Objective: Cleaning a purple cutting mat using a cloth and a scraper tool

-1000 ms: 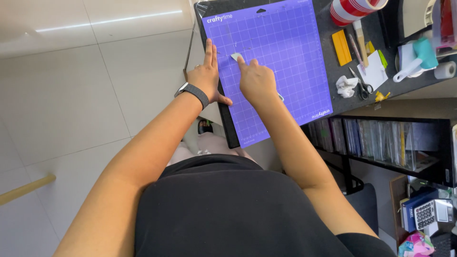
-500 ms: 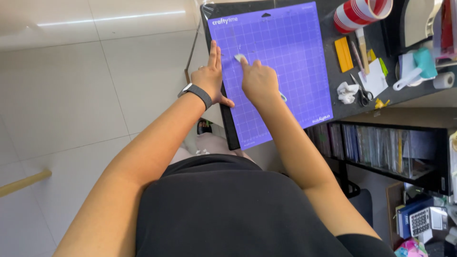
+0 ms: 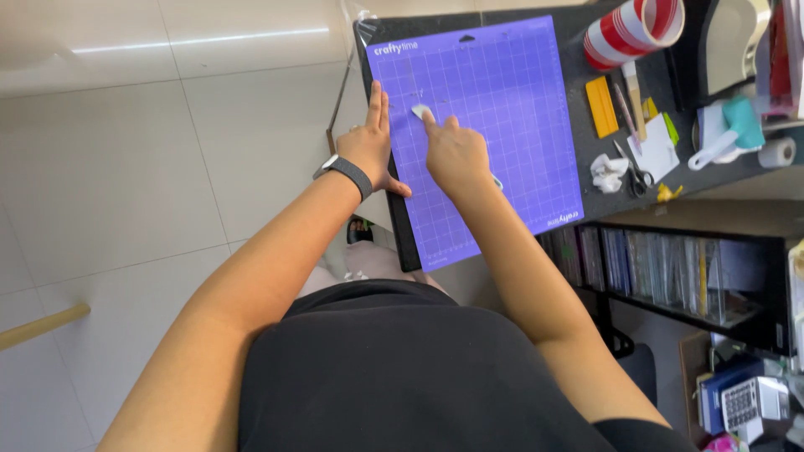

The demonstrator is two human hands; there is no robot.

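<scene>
On purple mat (image 3: 502, 109) | left hand (image 3: 368, 151) flat, released | right hand (image 3: 456, 155) grip pinching white scrap (image 3: 421, 111), partly hidden

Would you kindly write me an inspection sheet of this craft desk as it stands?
Surface: dark desk.
Job's things: purple gridded cutting mat; small white piece on it.
Clutter: yellow scraper, scissors, crumpled white scrap, red-and-white striped roll.
Grippers: left hand flat on the mat's edge; right hand fingertip on the white piece.
Cables: nothing seen.
Surroundings: tiled floor, shelf below the desk.
</scene>
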